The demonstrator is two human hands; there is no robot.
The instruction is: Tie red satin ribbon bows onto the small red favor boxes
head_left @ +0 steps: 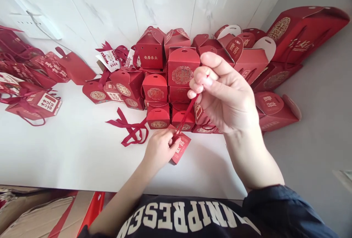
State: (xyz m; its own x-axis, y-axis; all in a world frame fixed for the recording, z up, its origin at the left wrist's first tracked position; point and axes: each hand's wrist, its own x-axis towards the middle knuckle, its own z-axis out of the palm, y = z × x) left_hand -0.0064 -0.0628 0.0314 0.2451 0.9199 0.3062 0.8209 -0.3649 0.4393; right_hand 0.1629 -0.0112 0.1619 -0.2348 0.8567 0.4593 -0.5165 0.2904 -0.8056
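Near the middle of the white table, my left hand (161,146) is closed on a small red gift box (181,149) with gold lettering. Its fingers and thumb grip the box's upper end, where a red cord (188,112) comes out. The cord runs taut up to my right hand (228,93), raised in front of the stacked boxes, which pinches its upper end between thumb and fingers. Part of the small box is hidden under my left fingers. A loose dark-red ribbon (132,130) lies on the table to the left of my left hand.
Stacked red gift boxes (156,87) stand against the marbled wall just beyond my hands. Larger red boxes (302,34) fill the right corner. On the left are more ribboned boxes (41,104) under a wall socket (35,25). Cardboard (38,218) lies below the table's front edge.
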